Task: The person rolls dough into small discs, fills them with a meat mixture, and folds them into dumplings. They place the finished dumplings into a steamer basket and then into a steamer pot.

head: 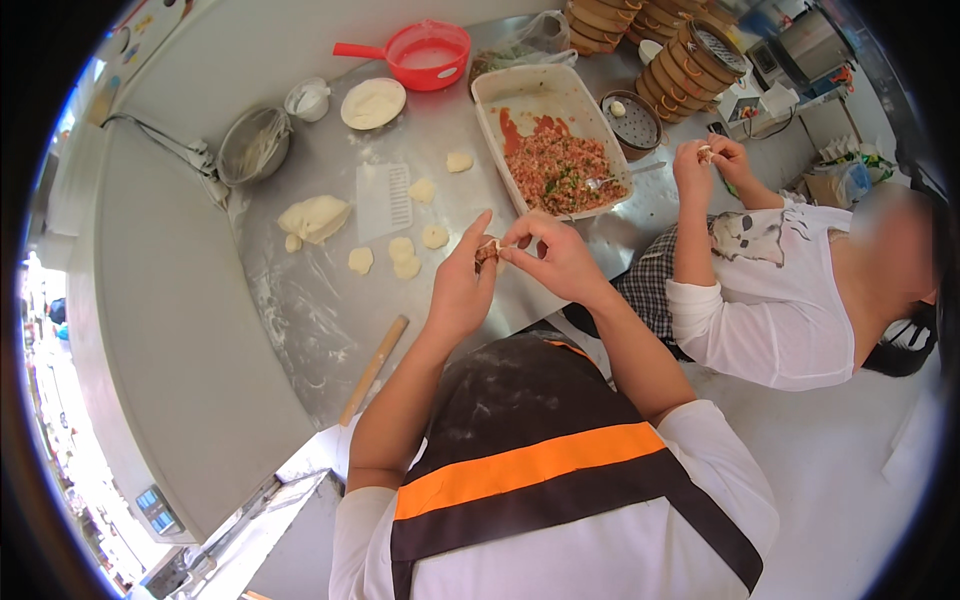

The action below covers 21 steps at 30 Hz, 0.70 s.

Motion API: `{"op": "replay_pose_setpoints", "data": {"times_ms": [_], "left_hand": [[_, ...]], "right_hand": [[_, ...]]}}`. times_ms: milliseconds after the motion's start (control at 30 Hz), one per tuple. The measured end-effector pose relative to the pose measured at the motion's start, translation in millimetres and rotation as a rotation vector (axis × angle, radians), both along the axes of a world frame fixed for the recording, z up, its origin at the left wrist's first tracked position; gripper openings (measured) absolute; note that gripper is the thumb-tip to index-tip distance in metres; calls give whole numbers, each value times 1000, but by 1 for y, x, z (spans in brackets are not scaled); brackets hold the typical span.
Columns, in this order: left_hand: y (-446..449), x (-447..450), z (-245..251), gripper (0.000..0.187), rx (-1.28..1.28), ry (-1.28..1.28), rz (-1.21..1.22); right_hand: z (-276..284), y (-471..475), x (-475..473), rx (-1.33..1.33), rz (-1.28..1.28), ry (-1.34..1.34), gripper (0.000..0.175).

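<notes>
My left hand [466, 277] cups a dough wrapper with raw minced-meat filling [486, 252] showing in its middle. The fingertips of my right hand [551, 255] pinch the wrapper's edge from the other side. Just beyond both hands stands a white plastic tub [517, 191] of minced meat with chopped greens, a metal utensil [600, 181] stuck in it. To the left, several flattened dough rounds [435, 237] lie on the steel table [300, 300], two of them overlapping. Farther left sit a lump of dough [315, 219] and a white plastic scraper [384, 201].
A wooden rolling pin [373, 370] lies near the front edge. Behind are a metal bowl [255, 146], a plate of flour [373, 103] and a red ladle-like basin [427, 56]. Bamboo steamers [686, 71] are stacked at right, beside a co-worker [757, 292] holding another filled wrapper [705, 154].
</notes>
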State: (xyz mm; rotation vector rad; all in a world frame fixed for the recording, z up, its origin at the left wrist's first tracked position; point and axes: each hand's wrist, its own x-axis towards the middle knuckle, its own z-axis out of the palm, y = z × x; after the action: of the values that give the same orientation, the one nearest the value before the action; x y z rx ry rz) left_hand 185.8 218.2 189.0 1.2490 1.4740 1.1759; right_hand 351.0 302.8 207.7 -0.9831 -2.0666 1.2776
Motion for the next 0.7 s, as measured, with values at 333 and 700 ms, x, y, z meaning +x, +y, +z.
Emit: {"op": "replay_pose_setpoints", "data": {"times_ms": [333, 700], "left_hand": [[10, -5, -5, 38, -289, -1174, 190], [6, 1, -6, 36, -213, -758, 159]], "right_hand": [[-8, -1, -4, -179, -148, 207, 12], [-10, 1, 0, -122, -45, 128, 15]]}}
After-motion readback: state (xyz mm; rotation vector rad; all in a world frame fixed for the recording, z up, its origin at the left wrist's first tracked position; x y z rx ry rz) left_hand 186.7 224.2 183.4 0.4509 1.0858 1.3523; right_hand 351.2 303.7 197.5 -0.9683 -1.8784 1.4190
